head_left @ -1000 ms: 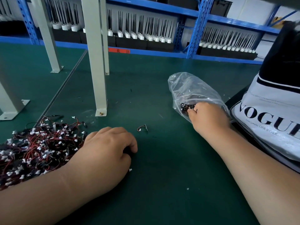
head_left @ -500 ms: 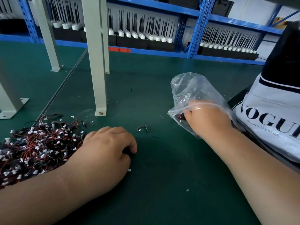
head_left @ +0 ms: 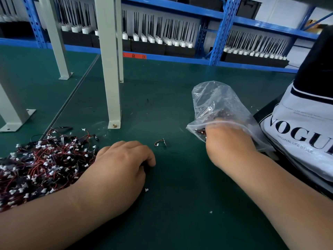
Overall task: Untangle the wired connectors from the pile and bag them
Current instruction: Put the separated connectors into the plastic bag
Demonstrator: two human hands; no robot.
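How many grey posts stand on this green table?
4 grey posts: left-edge post, back-left post, middle post, rear post just behind it. More may stand off-frame.

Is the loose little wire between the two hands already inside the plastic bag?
No, the single wired connector lies on the green mat between the left hand and right hand, outside the plastic bag.

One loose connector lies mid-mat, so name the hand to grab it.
Left, probably. The left hand rests on the mat near the stray connector, while the right hand is inside the plastic bag.
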